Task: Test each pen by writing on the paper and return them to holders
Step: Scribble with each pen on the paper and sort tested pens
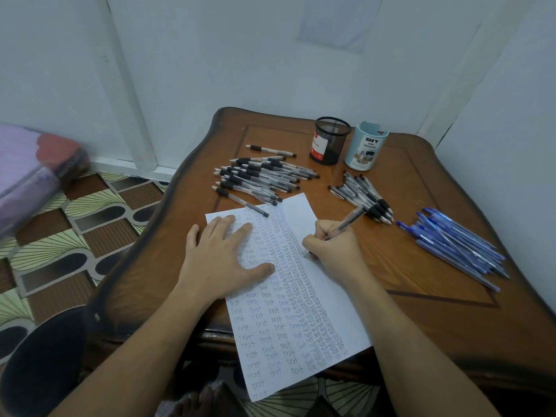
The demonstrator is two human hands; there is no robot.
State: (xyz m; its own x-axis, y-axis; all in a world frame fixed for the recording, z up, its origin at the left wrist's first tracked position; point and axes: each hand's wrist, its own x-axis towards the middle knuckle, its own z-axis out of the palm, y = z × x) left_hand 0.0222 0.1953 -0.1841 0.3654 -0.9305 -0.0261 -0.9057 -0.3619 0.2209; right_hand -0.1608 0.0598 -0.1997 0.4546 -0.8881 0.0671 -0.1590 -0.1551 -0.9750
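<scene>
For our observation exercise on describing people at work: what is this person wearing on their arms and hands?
Nothing that shows. The left forearm and right forearm are bare to the picture's edge, with no sleeve, watch or bracelet in view. The left grip and right grip wear no gloves, and no ring is visible on the fingers that show.

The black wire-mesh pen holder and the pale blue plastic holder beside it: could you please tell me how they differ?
The black wire-mesh pen holder is see-through; the pale blue plastic holder has solid walls. The mesh one bears a red and white label, the blue one a label reading DIY. The mesh rim is even, the blue notched. Both stand upright, no pens sticking out.
</scene>
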